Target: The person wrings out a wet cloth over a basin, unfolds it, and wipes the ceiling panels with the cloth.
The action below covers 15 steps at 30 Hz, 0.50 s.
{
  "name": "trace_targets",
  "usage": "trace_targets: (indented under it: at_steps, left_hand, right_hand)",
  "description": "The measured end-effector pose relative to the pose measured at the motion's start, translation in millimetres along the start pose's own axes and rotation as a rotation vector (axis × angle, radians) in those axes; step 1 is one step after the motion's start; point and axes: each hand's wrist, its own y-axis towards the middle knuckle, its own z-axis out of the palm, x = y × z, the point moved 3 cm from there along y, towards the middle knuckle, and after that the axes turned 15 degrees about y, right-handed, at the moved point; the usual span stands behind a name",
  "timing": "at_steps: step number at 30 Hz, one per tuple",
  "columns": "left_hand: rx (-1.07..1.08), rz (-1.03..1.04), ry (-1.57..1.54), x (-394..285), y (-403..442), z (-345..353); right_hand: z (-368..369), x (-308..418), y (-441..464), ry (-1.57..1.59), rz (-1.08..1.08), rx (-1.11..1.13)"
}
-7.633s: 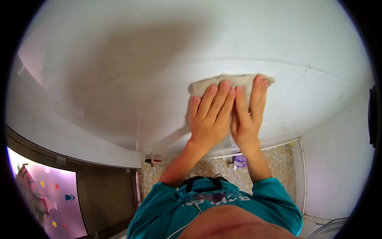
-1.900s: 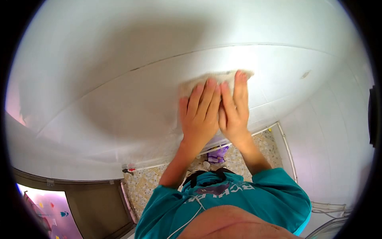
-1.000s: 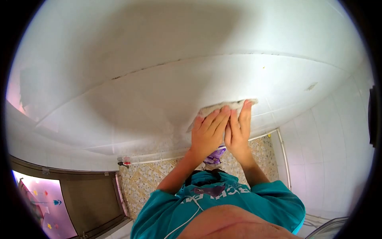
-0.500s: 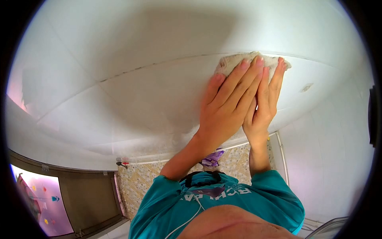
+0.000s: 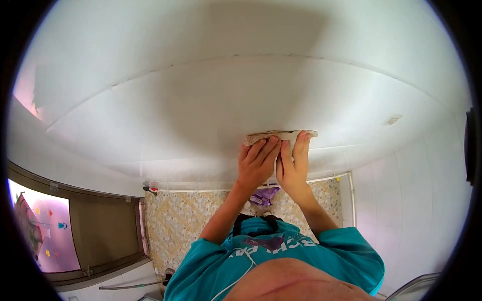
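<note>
A folded beige cloth (image 5: pixel 266 135), fuzzy at its edge, lies pressed against the white tiled wall (image 5: pixel 211 105) below a curved-looking joint line. My left hand (image 5: pixel 258 159) holds the left part of the cloth, its fingers stretched upward and close together. Beside it, my right hand (image 5: pixel 294 168) holds the right part, fingertips on the cloth near its right end. The two hands nearly touch. The cloth's face against the wall is hidden.
A window (image 5: pixel 108 231) with a brown frame is at the lower left. A red-handled tap (image 5: pixel 151 189) and a white pipe (image 5: pixel 353 200) run near the wall's foot. A purple packet (image 5: pixel 264 195) lies on the patterned floor (image 5: pixel 175 215). A stick (image 5: pixel 130 287) lies lower left.
Both hands and the cloth have moved down the wall, away from the joint line, and a little left. The view has shifted slightly, showing more floor.
</note>
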Motion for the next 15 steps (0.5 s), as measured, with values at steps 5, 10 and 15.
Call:
trace_targets:
  at_steps: [5, 10, 15]
  left_hand:
    - [0.027, 0.058, -0.073, 16, -11, -1]
    - [0.054, 0.099, -0.056, 28, 10, -16]
    - [0.049, 0.12, -0.074, 31, 5, -15]
  right_hand:
    - [10, 14, 0, -0.036, 0.085, -0.052]
    - [14, 25, 16, -0.007, 0.082, -0.047]
    - [15, 30, 17, 0.019, 0.103, -0.063]
